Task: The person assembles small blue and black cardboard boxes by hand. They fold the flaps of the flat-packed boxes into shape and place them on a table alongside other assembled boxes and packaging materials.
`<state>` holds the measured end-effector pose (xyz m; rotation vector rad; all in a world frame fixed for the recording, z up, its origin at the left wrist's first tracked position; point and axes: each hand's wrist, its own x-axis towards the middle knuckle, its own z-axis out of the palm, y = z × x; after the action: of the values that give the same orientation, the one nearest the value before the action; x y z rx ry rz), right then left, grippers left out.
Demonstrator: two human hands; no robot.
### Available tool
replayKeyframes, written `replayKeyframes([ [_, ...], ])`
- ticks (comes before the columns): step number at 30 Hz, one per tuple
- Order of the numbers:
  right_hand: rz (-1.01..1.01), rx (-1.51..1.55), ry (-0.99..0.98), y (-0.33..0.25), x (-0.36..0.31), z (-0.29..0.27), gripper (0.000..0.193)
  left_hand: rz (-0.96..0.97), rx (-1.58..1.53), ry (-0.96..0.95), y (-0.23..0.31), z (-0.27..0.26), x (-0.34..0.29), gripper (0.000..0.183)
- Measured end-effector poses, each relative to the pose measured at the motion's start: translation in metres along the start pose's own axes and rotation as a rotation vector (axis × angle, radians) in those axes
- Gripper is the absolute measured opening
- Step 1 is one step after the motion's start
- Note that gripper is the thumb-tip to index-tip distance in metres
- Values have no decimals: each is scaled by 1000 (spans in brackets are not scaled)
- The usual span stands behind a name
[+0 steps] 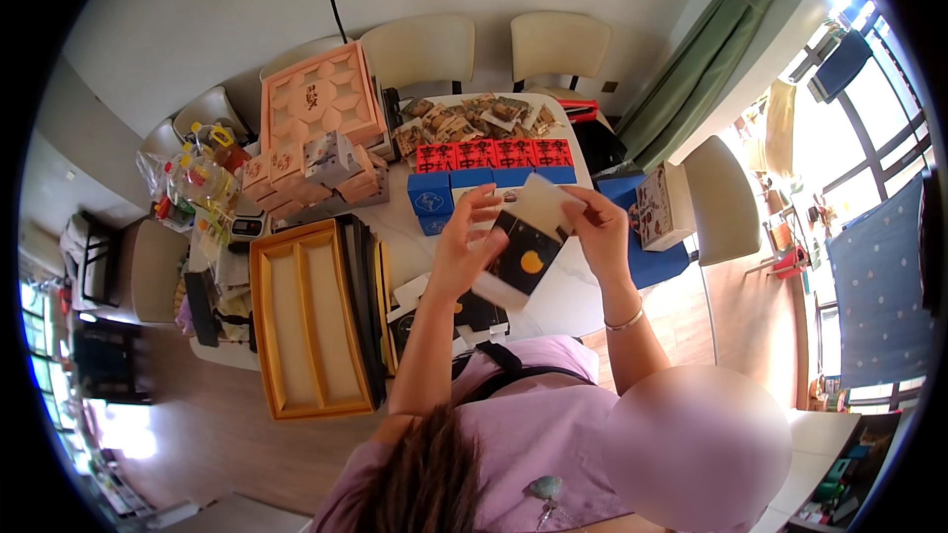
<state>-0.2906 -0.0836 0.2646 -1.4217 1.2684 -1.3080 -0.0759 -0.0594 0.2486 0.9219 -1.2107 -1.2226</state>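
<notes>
In front of my chest is a thin cardboard box blank (531, 259), black with an orange-yellow disc, with pale flaps at its upper and lower ends. It is tilted above the table's near edge. My right hand (600, 227) pinches its upper right corner. Beside the left edge is my left hand (468, 245), its fingers curled but apart and its thumb close to the card; whether it touches is hard to see. More black printed card pieces (478, 312) lie below on the table, partly hidden by my left forearm.
Blue boxes (431, 195) with red tops stand in a row behind my hands. Beyond them are small wrapped packets (474, 121). Pink boxes (321, 99) are stacked at the far left, and a gold-edged divided tray (306, 326) lies nearer. Chairs (561, 44) surround the table.
</notes>
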Motion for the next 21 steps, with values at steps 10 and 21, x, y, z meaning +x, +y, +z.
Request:
replayKeyframes([
  [10,-45,119,131,-22,1,11,24,167,800,25,12,39,-11,104],
  [21,377,533,-130,10,-11,10,22,329,885,18,14,40,-4,85],
])
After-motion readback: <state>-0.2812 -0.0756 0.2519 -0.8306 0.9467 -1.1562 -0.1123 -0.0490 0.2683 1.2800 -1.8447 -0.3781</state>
